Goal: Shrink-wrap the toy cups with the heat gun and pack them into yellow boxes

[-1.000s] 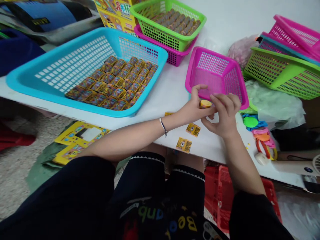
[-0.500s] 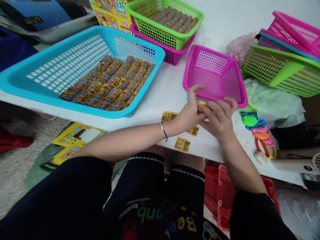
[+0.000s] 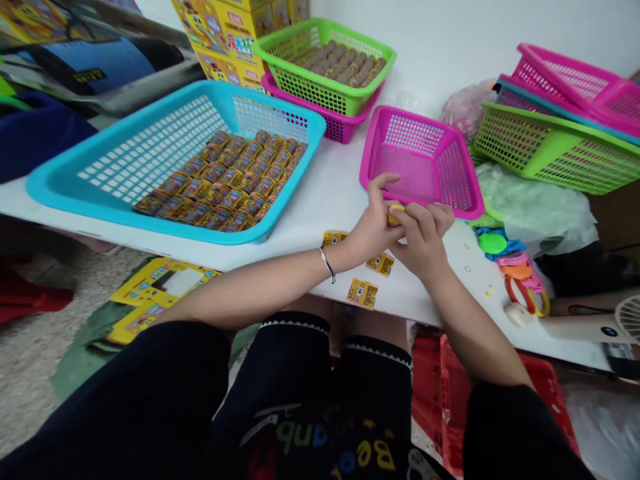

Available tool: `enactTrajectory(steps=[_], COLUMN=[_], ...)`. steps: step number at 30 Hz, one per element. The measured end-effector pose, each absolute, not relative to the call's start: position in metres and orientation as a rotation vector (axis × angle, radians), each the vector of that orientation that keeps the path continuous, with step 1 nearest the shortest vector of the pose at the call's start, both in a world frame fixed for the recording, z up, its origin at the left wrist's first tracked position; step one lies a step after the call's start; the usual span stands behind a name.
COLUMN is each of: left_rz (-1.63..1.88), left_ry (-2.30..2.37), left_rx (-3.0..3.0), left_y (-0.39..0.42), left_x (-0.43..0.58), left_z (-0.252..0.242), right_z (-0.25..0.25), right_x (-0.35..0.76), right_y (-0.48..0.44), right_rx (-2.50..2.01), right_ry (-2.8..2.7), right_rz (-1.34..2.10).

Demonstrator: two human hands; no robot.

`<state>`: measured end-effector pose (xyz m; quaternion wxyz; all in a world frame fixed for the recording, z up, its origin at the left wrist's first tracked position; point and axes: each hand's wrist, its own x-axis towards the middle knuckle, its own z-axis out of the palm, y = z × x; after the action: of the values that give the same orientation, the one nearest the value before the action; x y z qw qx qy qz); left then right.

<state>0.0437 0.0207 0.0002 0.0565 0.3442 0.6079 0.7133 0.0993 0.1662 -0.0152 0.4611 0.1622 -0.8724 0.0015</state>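
Note:
Both my hands meet over the table's front part, just before the pink basket (image 3: 424, 200). Between them is a small yellow round piece (image 3: 395, 214), largely covered by fingers. My left hand (image 3: 376, 223) grips it from the left, with its index finger raised and curled. From the right, my right hand (image 3: 424, 237) closes its fingers over the same piece. Several yellow printed cards (image 3: 363, 293) lie on the table below my hands, one partly behind my left wrist. To the left, a large blue basket (image 3: 210, 230) holds rows of small wrapped cylinders (image 3: 233, 177).
A green basket (image 3: 320, 100) filled with small cylinders sits on a pink one at the back, beside yellow boxes (image 3: 230, 40). Stacked baskets (image 3: 555, 143), a plastic bag (image 3: 540, 200), coloured bands (image 3: 520, 270) and a small fan (image 3: 590, 327) occupy the right. Red crates (image 3: 450, 400) stand below.
The view has shifted slightly, so the baskets sit lower in it. My hands stay together on the yellow piece; my right fingers have drawn in a little closer.

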Motion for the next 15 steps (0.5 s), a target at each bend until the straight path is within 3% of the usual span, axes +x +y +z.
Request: enactTrajectory(steps=[5,9,15], left_rz=[2.122,1.814,1.575], left_ry=[1.819,2.005,2.441], left_rx=[1.256,1.373,1.393], left_y=[0.027,0.025,-0.013], left_x=[0.030,0.027,0.046], left_z=[-0.005,-0.002,0.041], right_z=[-0.005,0.002,0.008], right_x=[0.098,0.099,0.098], right_y=[0.184,0.192,0.200], right_rx=[0.422,0.488,0.320], right_ry=[-2.068,-2.079,-1.995], right_rz=[0.012,-0.040,-0.068])
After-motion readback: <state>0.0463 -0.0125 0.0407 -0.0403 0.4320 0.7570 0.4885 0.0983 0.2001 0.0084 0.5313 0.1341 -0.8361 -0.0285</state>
